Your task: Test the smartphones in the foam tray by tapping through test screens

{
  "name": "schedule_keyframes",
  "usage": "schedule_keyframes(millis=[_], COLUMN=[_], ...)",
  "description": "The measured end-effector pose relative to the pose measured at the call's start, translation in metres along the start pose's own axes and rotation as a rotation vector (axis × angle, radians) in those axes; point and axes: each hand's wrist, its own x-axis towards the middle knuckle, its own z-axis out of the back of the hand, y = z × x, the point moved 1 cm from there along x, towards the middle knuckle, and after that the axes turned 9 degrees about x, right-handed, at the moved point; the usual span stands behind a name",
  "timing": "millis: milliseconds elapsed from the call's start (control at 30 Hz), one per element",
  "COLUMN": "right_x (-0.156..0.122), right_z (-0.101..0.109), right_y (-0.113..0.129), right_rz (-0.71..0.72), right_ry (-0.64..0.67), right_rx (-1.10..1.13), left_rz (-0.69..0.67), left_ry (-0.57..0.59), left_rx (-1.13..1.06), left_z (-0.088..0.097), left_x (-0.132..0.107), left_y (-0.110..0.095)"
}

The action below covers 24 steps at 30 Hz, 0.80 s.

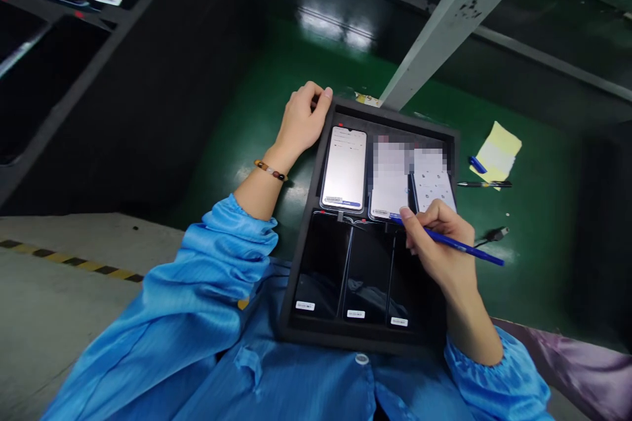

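A black foam tray (316, 164) rests against my blue smock and holds several phones in two rows. The back row's screens are lit, the nearest-left one (344, 169) white; the front row's phones (323, 263) are dark with small white labels. My left hand (301, 120) curls over the tray's far left corner and grips it. My right hand (437, 237) is closed on a blue pen (459, 247), whose tip touches the bottom edge of the middle lit phone (390, 181).
The tray lies on a green table (533, 263). To the right are a yellow sticky pad (496, 154) with a blue cap, a black pen (484, 184) and a cable end (496, 234). A white post (444, 20) rises behind the tray. Dark shelving stands at left.
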Motion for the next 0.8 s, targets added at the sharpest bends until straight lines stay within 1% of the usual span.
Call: schedule_keyframes(millis=[67,167,233,333,467,600,800], right_x=[0.003,0.008,0.012,0.015,0.017,0.018,0.017], right_z=[-0.010,-0.030,-0.042,-0.053,-0.059,-0.062,-0.062], right_y=[0.011,0.021,0.022,0.017,0.012,0.011,0.012], right_rz=[-0.012,-0.026,-0.044,-0.038,0.009,0.021,0.031], right_ry=[0.027,0.119,0.162,0.162,0.165,0.185,0.186], right_rx=[0.042,0.076,0.077,0.045,-0.004,-0.077,-0.083], left_rz=[0.005,0.009,0.005,0.005,0.002,0.006,0.013], left_ry=[0.012,0.024,0.027,0.026,0.031,0.032,0.049], left_rx=[0.012,0.022,0.030,0.039,0.058,0.069,0.062], left_z=[0.001,0.002,0.003,0.003,0.003,0.004,0.004], left_x=[-0.001,-0.002,-0.002,-0.002,-0.002,-0.002,-0.002], left_y=[-0.002,-0.004,-0.005,-0.006,-0.007,-0.008,-0.009])
